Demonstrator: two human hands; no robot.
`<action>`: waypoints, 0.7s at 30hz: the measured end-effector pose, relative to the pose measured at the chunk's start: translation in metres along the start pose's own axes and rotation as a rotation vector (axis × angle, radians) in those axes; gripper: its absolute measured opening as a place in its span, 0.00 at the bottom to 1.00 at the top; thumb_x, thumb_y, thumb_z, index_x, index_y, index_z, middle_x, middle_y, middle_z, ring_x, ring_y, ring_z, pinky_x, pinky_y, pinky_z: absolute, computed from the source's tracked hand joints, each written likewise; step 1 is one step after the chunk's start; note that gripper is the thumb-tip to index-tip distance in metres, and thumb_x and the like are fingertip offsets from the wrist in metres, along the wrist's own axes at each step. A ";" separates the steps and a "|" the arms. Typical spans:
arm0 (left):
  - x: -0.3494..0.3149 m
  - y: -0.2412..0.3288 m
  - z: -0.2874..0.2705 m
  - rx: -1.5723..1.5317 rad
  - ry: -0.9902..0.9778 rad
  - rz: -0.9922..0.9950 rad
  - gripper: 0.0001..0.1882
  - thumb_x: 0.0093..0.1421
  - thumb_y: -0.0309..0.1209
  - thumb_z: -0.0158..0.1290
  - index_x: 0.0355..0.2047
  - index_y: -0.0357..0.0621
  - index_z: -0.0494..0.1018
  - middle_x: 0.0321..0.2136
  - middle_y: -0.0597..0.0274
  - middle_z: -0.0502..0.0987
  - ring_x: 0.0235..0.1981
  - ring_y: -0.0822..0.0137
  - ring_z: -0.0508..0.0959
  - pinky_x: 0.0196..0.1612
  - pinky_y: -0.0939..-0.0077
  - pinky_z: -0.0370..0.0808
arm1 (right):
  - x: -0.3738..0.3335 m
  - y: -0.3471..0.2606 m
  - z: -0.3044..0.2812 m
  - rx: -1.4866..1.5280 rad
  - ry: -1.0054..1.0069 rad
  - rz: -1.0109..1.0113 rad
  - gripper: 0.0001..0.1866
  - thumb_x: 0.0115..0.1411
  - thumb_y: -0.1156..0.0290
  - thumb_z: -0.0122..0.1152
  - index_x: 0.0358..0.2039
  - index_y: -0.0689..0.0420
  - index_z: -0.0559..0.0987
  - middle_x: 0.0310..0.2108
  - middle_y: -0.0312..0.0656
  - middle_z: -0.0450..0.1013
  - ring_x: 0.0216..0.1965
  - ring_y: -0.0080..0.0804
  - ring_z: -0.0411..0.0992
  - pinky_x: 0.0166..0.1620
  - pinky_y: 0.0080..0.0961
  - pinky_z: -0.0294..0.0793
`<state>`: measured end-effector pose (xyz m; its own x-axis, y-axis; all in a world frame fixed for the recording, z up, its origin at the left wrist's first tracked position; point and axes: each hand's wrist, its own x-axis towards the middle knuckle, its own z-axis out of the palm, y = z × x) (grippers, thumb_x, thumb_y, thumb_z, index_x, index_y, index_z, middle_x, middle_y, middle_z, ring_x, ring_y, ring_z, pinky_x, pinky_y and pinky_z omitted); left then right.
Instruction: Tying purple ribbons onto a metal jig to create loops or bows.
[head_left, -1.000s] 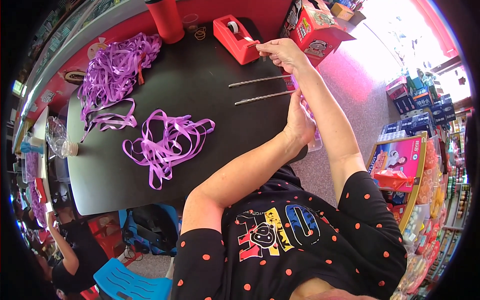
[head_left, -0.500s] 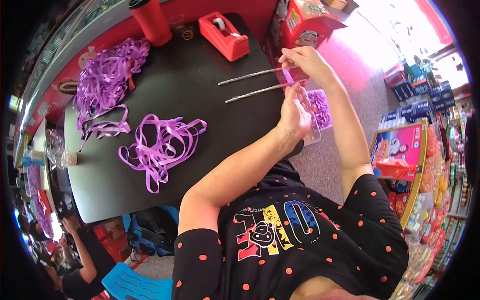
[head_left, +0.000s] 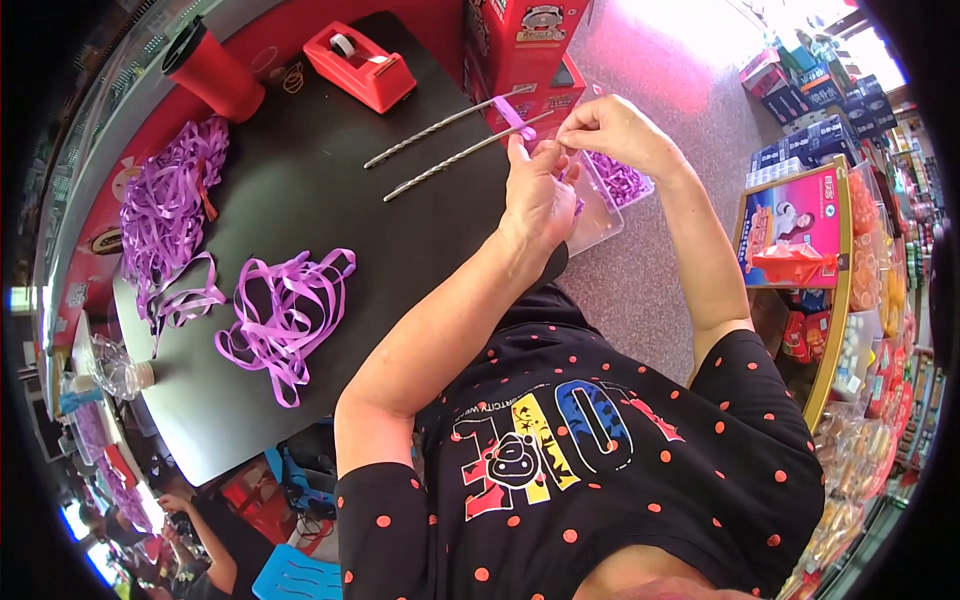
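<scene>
My left hand [head_left: 540, 195] and my right hand [head_left: 612, 130] meet at the right edge of the black table [head_left: 330, 190]. Together they pinch a short strip of purple ribbon [head_left: 516, 116], which sticks up from my left fingers. Right below the hands sits a clear plastic box [head_left: 604, 205] with small purple ribbon pieces in it. Two twisted metal rods [head_left: 440, 126] lie side by side on the table just left of the hands.
A red tape dispenser [head_left: 360, 66] and a red cup [head_left: 210, 72] stand at the table's far side, with a red carton [head_left: 520, 40] beside them. Loose purple ribbon lies in a small pile [head_left: 288, 312] and a bigger pile [head_left: 168, 212]. Shelves of packaged goods [head_left: 800, 230] stand to the right.
My right hand has drawn back from the tape dispenser to my left hand. Both hands now work together over the clear box.
</scene>
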<state>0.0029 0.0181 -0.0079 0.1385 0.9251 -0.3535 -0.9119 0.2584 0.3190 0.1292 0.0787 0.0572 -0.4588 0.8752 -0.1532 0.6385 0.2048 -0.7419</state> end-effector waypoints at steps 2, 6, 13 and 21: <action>0.000 0.000 -0.002 0.016 -0.041 0.013 0.35 0.61 0.23 0.48 0.64 0.55 0.43 0.30 0.73 0.66 0.29 0.77 0.66 0.40 0.70 0.64 | -0.001 0.003 0.000 -0.016 -0.008 0.007 0.11 0.53 0.68 0.61 0.31 0.63 0.81 0.27 0.43 0.79 0.32 0.24 0.77 0.39 0.23 0.74; 0.001 -0.001 0.000 0.042 -0.031 0.012 0.39 0.60 0.22 0.48 0.65 0.56 0.40 0.31 0.72 0.67 0.29 0.77 0.66 0.39 0.71 0.65 | -0.007 0.010 0.003 0.006 -0.002 0.039 0.12 0.54 0.67 0.61 0.33 0.63 0.81 0.27 0.42 0.79 0.32 0.23 0.76 0.40 0.22 0.74; 0.005 0.000 -0.006 0.083 0.003 0.002 0.41 0.60 0.22 0.49 0.66 0.58 0.39 0.35 0.71 0.67 0.31 0.75 0.66 0.38 0.72 0.66 | -0.017 0.022 0.017 0.550 0.146 0.037 0.14 0.61 0.68 0.58 0.45 0.61 0.78 0.35 0.34 0.76 0.34 0.16 0.72 0.39 0.14 0.71; 0.004 0.000 -0.005 0.082 -0.091 0.016 0.41 0.59 0.23 0.50 0.65 0.63 0.41 0.37 0.69 0.67 0.36 0.73 0.65 0.44 0.68 0.65 | -0.019 0.045 0.018 0.451 0.115 0.051 0.12 0.59 0.67 0.61 0.40 0.61 0.79 0.35 0.34 0.75 0.35 0.17 0.71 0.42 0.17 0.70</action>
<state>0.0013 0.0201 -0.0138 0.1622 0.9497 -0.2680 -0.8800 0.2621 0.3960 0.1556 0.0634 0.0146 -0.3461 0.9273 -0.1423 0.3146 -0.0281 -0.9488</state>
